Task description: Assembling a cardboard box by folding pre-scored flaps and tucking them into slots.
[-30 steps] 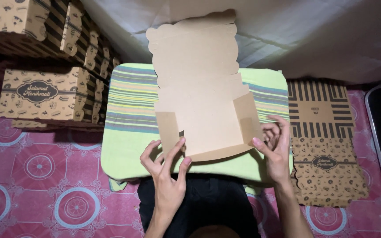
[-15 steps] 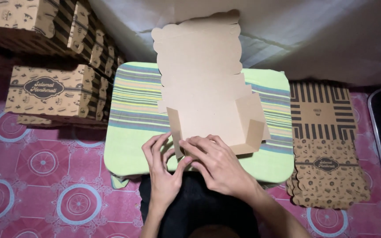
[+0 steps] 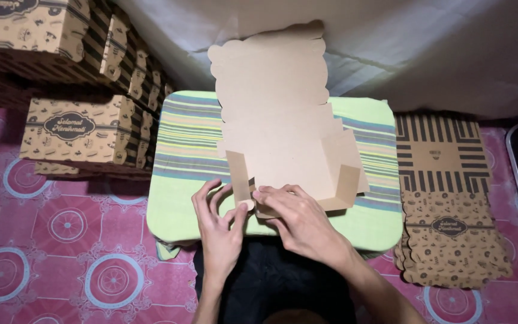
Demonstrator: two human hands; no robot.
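We worked at the near edge of the striped green surface (image 3: pixel 187 144), where a flat brown cardboard box blank (image 3: pixel 283 144) lay with its scalloped lid panel reaching past the far edge toward the white cloth (image 3: pixel 427 54) behind. Both our hands met at the blank's near left corner. The left hand (image 3: pixel 220 225) had its fingers spread narrow, thumb and forefinger pinching the upright left side flap (image 3: pixel 239 174) at its base. The right hand (image 3: pixel 298 219) lay palm down over the near wall, fingertips pressing the corner tab against that flap; it gripped nothing fully, only pressed. The right side flap (image 3: pixel 346 186) already stood raised near the surface's near right corner.

In our judgement, the fold went best with the left flap held square while the tab was pushed in along its crease, pressure kept low at the fold line so the thin board did not buckle. Whether the tab had locked, we could not tell, since the fingers covered it.

A stack of unfolded printed blanks (image 3: pixel 448 204) lay on the patterned pink floor mat (image 3: pixel 61 252) just beside the surface's right edge. Finished printed boxes (image 3: pixel 79 129) stood stacked beside its left edge.
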